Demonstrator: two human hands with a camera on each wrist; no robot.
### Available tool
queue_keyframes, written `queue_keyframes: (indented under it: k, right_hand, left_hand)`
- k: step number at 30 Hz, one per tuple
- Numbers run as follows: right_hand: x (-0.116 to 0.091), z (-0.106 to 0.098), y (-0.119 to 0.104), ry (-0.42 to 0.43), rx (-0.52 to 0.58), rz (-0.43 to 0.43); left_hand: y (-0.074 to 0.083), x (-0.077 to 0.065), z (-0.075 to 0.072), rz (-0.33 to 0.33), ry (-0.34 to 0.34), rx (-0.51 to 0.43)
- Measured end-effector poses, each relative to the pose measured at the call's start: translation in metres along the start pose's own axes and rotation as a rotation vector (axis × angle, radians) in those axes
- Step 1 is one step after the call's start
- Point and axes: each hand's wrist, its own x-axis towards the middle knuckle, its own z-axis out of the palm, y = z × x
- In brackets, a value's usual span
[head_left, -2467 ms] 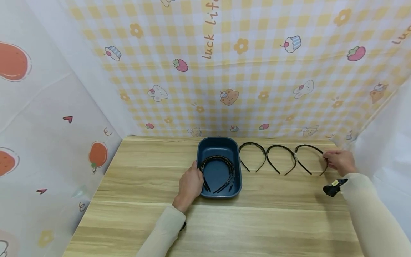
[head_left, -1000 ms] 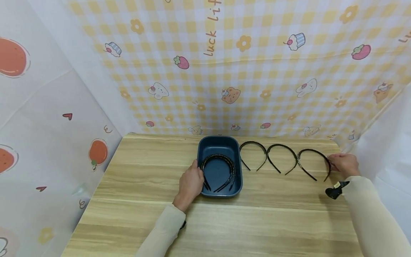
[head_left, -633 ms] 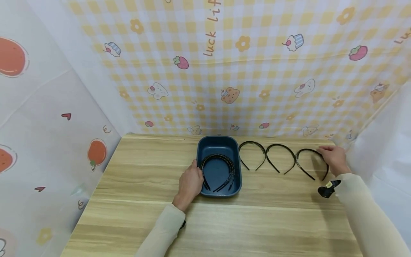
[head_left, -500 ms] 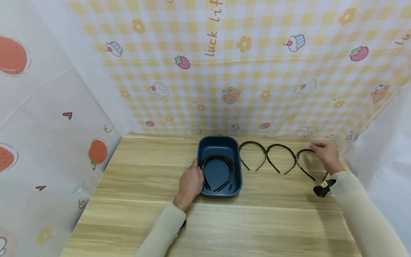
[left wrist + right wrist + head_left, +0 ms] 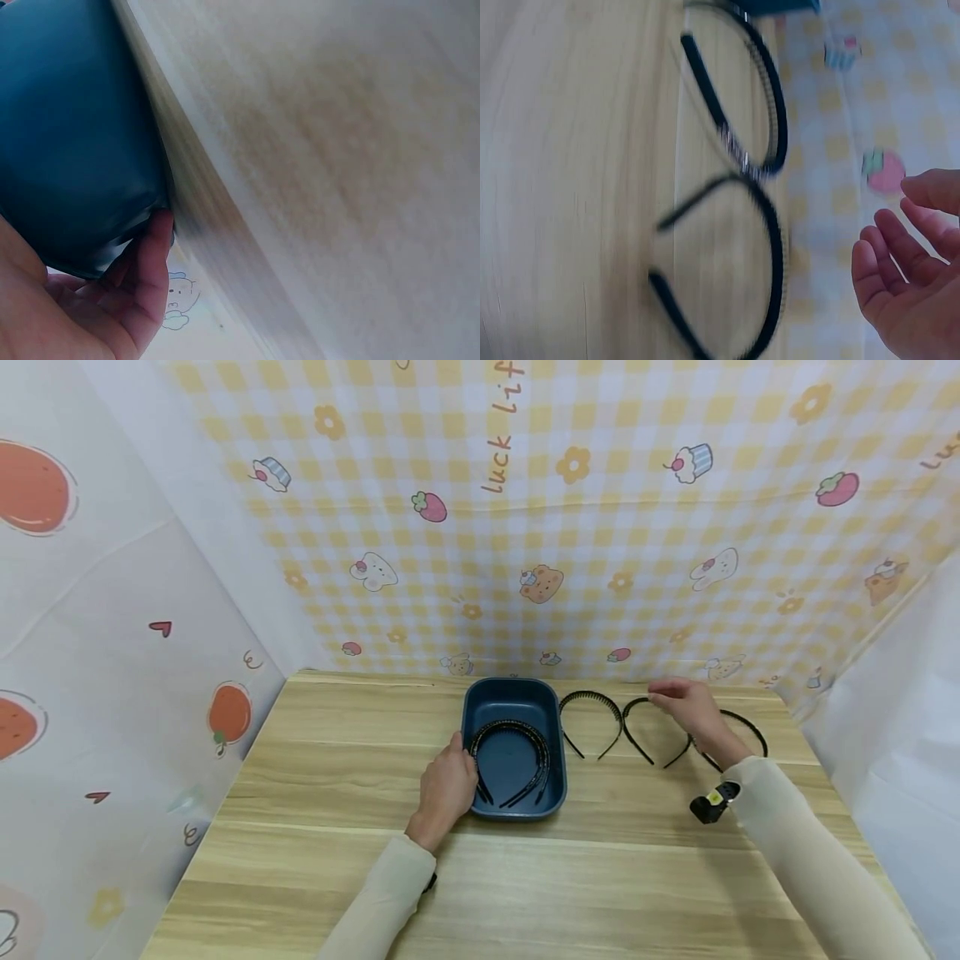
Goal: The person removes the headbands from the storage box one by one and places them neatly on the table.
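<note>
My left hand (image 5: 446,783) grips the left side of a dark blue rectangular tub (image 5: 510,768); in the left wrist view its fingers curl around the tub's edge. Several black headbands (image 5: 510,724) lie stacked inside. To the right, three headbands lie in a row on the table: a toothed one (image 5: 592,695) beside the tub, a middle one (image 5: 636,744), and a right one (image 5: 752,727), partly hidden by my right arm. My right hand (image 5: 693,708) hovers over the middle headband, fingers loosely bent, with nothing held. In the right wrist view the headbands look blurred.
The wooden table (image 5: 360,743) backs onto a yellow checked cloth (image 5: 487,552). White cloths hang at the left (image 5: 187,693) and right (image 5: 900,718). A small black camera (image 5: 708,806) sits on my right wrist.
My right hand, first touching the right headband, has let go of it and moved left above the middle one. The right headband was shifted slightly toward me. My left hand stays put.
</note>
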Motion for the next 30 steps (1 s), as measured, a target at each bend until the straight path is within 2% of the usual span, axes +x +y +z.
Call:
queue_keyframes:
  k: [8,22,30]
  right_hand:
    - [-0.001,0.025,-0.020,-0.139,0.037,-0.052]
    - [-0.006,0.055,-0.047,-0.239,0.063,-0.107]
    - [-0.001,0.074,-0.061,-0.255,0.083,-0.125]
  left_hand:
    - [0.000,0.000,0.000,0.000,0.000,-0.004]
    - [0.000,0.000,0.002,-0.010,-0.004,-0.001]
    - [-0.001,0.001,0.001,-0.005,-0.005,-0.003]
